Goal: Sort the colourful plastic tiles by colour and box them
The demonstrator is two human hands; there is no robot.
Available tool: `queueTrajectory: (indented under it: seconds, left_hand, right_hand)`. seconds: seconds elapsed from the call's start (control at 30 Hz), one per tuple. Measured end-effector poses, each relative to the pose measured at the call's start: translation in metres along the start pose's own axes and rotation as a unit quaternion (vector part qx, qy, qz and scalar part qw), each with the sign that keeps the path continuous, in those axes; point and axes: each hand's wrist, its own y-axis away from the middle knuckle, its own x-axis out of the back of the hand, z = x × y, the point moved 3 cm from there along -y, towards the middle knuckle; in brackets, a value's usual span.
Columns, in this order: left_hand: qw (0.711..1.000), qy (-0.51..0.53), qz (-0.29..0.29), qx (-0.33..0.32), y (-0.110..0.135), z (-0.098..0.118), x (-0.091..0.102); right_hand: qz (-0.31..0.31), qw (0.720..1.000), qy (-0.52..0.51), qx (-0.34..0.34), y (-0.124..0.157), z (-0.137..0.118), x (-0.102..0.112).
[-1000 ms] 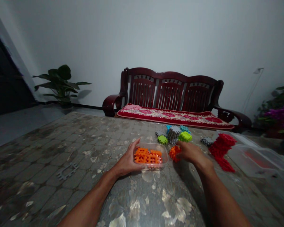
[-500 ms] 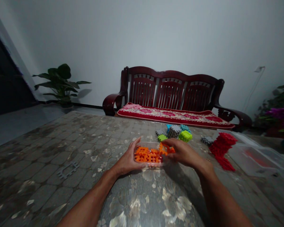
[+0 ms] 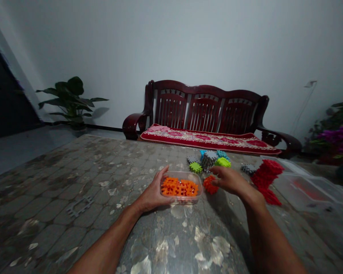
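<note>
A small clear plastic box (image 3: 200,189) stands on the table and holds several orange interlocking pieces (image 3: 179,187). My left hand (image 3: 154,193) cups the box's left side, fingers curled round its wall. My right hand (image 3: 230,180) is just right of the box, its fingers closed on a small pile of loose orange pieces (image 3: 209,184) lying on the table.
Behind the box sit green (image 3: 223,162), grey (image 3: 209,159) and blue pieces, with a red heap (image 3: 267,175) to the right. Clear tubs (image 3: 311,188) stand at the right edge. A grey piece (image 3: 80,204) lies at left. A wooden bench (image 3: 208,118) stands beyond the table.
My right hand carried orange pieces over the box and let them go there, then went back right to the loose orange pile. My left hand stayed on the box.
</note>
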Motion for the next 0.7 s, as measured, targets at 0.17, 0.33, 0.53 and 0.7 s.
queueTrajectory:
  seconds: [0.17,0.33,0.53,0.7]
  left_hand:
    - [1.0,-0.008,0.001,-0.004,0.0,-0.003,0.001]
    - [1.0,0.005,-0.003,-0.01,-0.001,-0.006,0.0]
    - [1.0,0.015,-0.008,-0.026,-0.001,-0.007,0.0]
    - [0.999,0.029,-0.013,-0.019,-0.001,-0.005,0.0]
  right_hand:
    - [-0.037,0.993,0.081,-0.079,0.0,0.005,-0.008]
    - [-0.033,0.99,0.104,-0.085,-0.002,0.002,-0.014]
    - [-0.048,0.987,0.13,-0.086,-0.003,-0.003,-0.016]
    - [-0.01,0.988,0.13,-0.088,-0.002,-0.003,-0.01]
